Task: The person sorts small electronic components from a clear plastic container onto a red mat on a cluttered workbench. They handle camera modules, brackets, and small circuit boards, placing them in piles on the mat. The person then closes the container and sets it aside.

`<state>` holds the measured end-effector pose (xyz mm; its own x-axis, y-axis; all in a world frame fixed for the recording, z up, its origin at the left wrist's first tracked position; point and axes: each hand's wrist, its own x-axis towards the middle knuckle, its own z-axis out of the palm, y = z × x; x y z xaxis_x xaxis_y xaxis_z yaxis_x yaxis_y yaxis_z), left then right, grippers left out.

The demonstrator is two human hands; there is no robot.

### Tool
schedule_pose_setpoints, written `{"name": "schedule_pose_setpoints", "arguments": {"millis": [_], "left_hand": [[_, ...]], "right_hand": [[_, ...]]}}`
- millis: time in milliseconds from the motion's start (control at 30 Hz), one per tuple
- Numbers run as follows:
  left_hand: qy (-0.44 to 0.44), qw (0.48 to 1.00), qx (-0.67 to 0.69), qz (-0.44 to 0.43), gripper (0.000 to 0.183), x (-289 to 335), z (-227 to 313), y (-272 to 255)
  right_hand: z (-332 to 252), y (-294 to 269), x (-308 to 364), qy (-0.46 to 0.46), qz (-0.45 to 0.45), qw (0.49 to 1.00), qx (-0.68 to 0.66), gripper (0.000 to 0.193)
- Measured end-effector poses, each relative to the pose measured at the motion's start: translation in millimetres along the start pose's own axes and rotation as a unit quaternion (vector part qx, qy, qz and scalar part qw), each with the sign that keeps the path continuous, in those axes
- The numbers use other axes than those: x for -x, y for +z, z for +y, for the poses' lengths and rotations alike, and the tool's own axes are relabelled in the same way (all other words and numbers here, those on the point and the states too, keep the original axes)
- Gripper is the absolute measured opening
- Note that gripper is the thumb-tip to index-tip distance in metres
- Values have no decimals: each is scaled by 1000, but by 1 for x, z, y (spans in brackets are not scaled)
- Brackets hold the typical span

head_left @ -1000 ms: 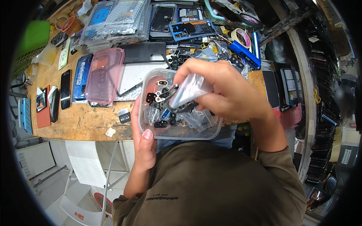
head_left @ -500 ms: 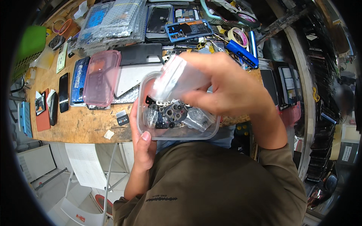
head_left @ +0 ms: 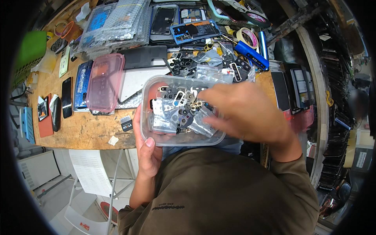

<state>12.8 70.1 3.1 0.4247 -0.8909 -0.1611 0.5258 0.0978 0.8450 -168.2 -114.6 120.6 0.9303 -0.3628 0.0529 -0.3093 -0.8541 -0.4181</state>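
My left hand (head_left: 147, 154) is closed on the near left corner of a clear plastic container (head_left: 197, 140), thumb over the rim. Inside lie several small phone camera lens covers (head_left: 192, 102), black, white and gold. Among them is a small clear zip bag (head_left: 164, 115) with pale parts in it, and a second crumpled clear bag (head_left: 204, 121) lies to its right. Over the container's right side hovers my right hand (head_left: 244, 111), blurred, thumb and forefinger apart, with nothing visible between them. Its other fingers are hidden.
Beyond the container lies a heap of lens parts and bags (head_left: 209, 58). A pink translucent lid (head_left: 105, 82) and phone panels (head_left: 143, 56) are to its left. Bubble-wrapped packs (head_left: 113, 29), a blue cylinder (head_left: 252, 55) and tape (head_left: 246, 37) stand farther back. A white folding chair (head_left: 91, 172) is below the table.
The small bag that my right hand held over the container now lies inside it, on the left. More lens parts show in the container. My right hand has moved right and nearer.
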Motion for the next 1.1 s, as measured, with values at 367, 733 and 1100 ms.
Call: {"name": "schedule_pose_setpoints", "arguments": {"millis": [367, 733, 1100], "left_hand": [[40, 999, -27, -19, 108, -2, -3, 6], [35, 998, -43, -29, 107, -1, -2, 14], [21, 992, 88, -89, 105, -25, -18, 8]], "right_hand": [[13, -5, -4, -36, 143, 982, -121, 23], [-6, 52, -22, -73, 43, 996, 8, 13], [-23, -6, 125, 314, 347, 821, -327, 10]]}}
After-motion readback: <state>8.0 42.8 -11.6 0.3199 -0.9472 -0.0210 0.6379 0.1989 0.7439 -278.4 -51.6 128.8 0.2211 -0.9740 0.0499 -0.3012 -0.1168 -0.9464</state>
